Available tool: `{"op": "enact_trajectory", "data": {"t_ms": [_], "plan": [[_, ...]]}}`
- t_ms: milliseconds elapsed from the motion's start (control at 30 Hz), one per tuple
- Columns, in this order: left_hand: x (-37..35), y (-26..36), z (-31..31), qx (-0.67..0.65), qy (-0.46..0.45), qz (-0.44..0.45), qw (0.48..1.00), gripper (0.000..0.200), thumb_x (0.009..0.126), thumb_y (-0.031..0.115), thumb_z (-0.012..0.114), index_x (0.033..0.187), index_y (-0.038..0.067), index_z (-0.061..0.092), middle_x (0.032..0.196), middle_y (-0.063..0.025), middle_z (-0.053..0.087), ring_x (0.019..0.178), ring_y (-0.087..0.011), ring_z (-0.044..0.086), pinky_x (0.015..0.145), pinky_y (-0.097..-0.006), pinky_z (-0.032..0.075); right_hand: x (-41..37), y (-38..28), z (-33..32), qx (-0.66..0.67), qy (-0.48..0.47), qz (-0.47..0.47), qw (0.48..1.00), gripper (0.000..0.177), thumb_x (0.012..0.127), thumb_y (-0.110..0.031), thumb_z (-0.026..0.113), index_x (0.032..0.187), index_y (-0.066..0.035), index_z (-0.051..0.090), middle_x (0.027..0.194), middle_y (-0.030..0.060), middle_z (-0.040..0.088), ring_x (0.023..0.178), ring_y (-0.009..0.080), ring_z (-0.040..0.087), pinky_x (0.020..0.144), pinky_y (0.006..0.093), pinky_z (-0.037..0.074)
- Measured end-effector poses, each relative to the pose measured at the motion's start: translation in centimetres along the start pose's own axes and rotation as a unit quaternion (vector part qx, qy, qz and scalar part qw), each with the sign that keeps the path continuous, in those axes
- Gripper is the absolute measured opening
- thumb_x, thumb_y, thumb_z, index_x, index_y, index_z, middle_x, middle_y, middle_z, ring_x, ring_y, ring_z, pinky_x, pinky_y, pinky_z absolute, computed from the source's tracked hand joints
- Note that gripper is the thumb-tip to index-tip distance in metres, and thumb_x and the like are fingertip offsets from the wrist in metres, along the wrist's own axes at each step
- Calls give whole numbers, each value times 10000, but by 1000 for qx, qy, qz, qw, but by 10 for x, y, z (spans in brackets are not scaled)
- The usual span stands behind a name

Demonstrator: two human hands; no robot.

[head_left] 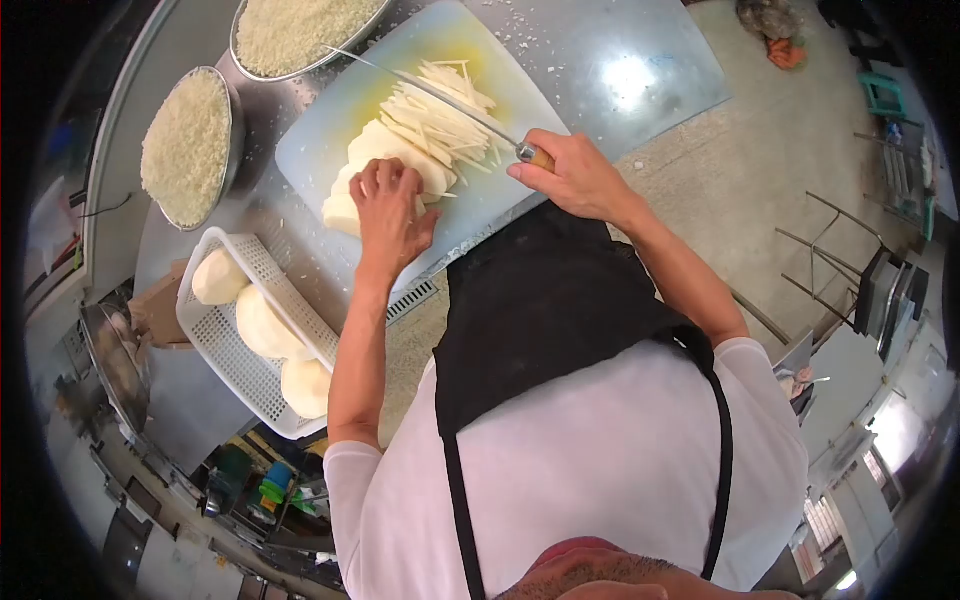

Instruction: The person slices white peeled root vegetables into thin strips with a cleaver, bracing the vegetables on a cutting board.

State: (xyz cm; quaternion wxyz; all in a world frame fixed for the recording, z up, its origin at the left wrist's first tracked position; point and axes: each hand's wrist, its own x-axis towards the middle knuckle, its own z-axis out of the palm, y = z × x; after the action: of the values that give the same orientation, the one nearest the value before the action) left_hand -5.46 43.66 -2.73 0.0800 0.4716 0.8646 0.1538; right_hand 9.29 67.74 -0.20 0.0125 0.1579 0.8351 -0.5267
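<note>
My right hand (580, 175) is wrapped round the wooden handle of a long-bladed knife (440, 95). The blade reaches to the upper left across the cutting board (310, 140), over a heap of thin pale strips (440, 125). With fingers curled, my left hand (388, 205) presses down on overlapping slices of a peeled, cream-white root vegetable (345, 195). The strips lie right of these slices, and the knife passes close by them. A yellow stain shows on the board's upper part.
Two metal bowls heaped with finely chopped white pieces, one at left (185, 150) and one at the top (300, 35), stand beyond the board. A white perforated basket (215, 345) holds several peeled round roots (265, 322). Metal stools (860, 290) stand at right.
</note>
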Motion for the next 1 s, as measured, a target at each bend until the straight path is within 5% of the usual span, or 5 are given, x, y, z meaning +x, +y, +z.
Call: {"op": "enact_trajectory", "data": {"t_ms": [367,500,600,733,1000], "plan": [[44,-19,25,4,85,39,996,126,832,97,728,951,89,690,1116,-110,607,1153,-362,524,1020,-497,382,-14,24,1,35,30,-24,999,291,909,-236,748,963,25,630,628,134,538,560,237,458,579,383,431],[59,-14,23,-3,158,57,986,150,842,81,739,978,69,677,997,-112,643,1053,-354,568,948,-469,437,-13,34,8,-59,50,-61,995,297,903,-264,760,980,-11,624,702,182,619,622,363,578,609,433,479],[38,6,-4,-163,246,-89,951,140,833,65,764,940,52,674,941,-130,647,994,-354,569,925,-461,439,-6,40,12,-140,77,-88,983,303,902,-289,760,995,-42,611,780,194,662,716,416,640,630,474,498],[65,15,-31,-66,120,103,985,172,813,129,805,869,62,657,936,-101,646,999,-334,564,898,-469,421,4,50,29,-171,59,-114,977,308,897,-297,740,1047,-76,587,818,140,697,774,387,687,651,512,522],[111,-11,-26,-13,-122,58,991,240,829,260,799,799,76,648,846,-71,625,935,-308,560,827,-455,397,26,50,50,-174,54,-151,972,286,876,-268,748,993,-66,582,845,124,709,770,385,699,653,508,542]]}}
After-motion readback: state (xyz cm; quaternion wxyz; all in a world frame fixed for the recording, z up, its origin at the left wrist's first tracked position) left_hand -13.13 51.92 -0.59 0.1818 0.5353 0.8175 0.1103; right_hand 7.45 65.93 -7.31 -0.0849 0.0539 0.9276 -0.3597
